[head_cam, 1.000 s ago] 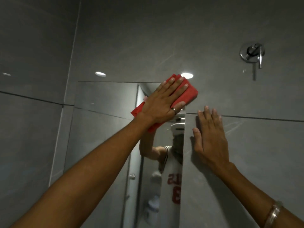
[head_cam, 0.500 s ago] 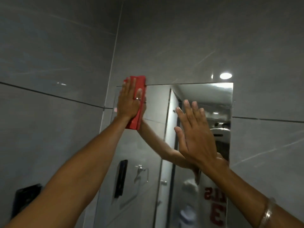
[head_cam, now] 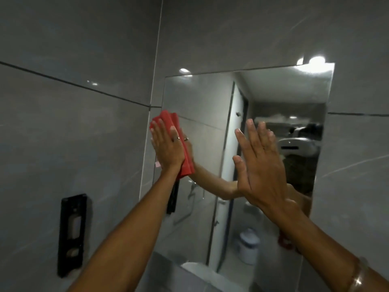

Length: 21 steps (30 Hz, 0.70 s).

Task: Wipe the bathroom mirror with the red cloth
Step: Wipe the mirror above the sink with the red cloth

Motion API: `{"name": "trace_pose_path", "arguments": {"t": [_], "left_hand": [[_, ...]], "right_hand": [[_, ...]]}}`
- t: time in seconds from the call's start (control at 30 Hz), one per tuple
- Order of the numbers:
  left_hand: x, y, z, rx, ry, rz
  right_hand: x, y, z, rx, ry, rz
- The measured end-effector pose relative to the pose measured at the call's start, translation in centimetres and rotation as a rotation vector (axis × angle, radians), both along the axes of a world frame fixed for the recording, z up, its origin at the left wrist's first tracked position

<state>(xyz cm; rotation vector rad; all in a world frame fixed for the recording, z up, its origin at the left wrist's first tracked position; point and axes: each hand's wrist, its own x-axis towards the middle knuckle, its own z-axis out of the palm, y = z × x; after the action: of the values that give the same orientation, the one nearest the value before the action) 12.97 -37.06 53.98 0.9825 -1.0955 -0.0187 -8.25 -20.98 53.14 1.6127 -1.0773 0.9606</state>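
The frameless mirror (head_cam: pixel 273 91) hangs on a grey tiled wall, filling the centre and right of the head view. My left hand (head_cam: pixel 166 144) lies flat on the folded red cloth (head_cam: pixel 186 163) and presses it against the mirror's left edge, about a third of the way down. My right hand (head_cam: pixel 261 165) is raised flat with fingers spread, palm toward the middle of the glass; whether it touches the glass I cannot tell. The mirror reflects both forearms and a person in a white jersey.
A black wall-mounted holder (head_cam: pixel 72 232) sits on the left wall at lower left. The corner between the two grey tiled walls (head_cam: pixel 156 49) runs just left of the mirror. A white basin edge (head_cam: pixel 193 267) shows below the mirror.
My left hand has slid the red cloth from the mirror's top right corner across to the top left, then down the left edge. My right hand went from the wall to the mirror's middle.
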Motion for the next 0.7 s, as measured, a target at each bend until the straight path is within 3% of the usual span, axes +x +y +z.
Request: {"name": "trace_pose_path", "arguments": {"t": [0.03, 0.13, 0.17, 0.23, 0.33, 0.4, 0.5, 0.63, 0.7], "left_hand": [[-1.1, 0.5, -1.4, -0.015, -0.062, 0.002], [-1.7, 0.5, -8.1, -0.267, -0.566, 0.000], [-0.5, 0.1, -9.8, -0.309, -0.647, -0.011], [1.7, -1.1, -12.1, -0.274, -0.561, 0.004], [3.5, -1.6, -13.6, -0.053, -0.143, -0.022], [3.1, -1.1, -15.4, 0.022, -0.051, -0.026], [0.4, 1.0, -21.6, -0.040, -0.225, -0.050], [-0.8, 3.5, -29.3, -0.183, -0.684, -0.053], [0.6, 3.5, -30.6, -0.162, -0.699, -0.027]], "right_hand": [[0.1, 0.1, -0.5, 0.008, -0.006, 0.009], [0.2, 0.3, -2.6, 0.041, 0.003, 0.018], [0.3, 0.4, -3.3, 0.051, 0.008, 0.016], [0.3, 0.7, -5.0, 0.084, 0.000, 0.030], [-0.4, 1.4, -6.9, 0.120, -0.020, 0.045], [-1.0, 1.8, -8.4, 0.157, -0.027, 0.042], [-1.6, 1.9, -10.9, 0.191, -0.011, 0.058], [-1.2, 1.8, -14.3, 0.208, 0.024, 0.074], [-1.5, 2.1, -15.5, 0.202, 0.046, 0.081]]}}
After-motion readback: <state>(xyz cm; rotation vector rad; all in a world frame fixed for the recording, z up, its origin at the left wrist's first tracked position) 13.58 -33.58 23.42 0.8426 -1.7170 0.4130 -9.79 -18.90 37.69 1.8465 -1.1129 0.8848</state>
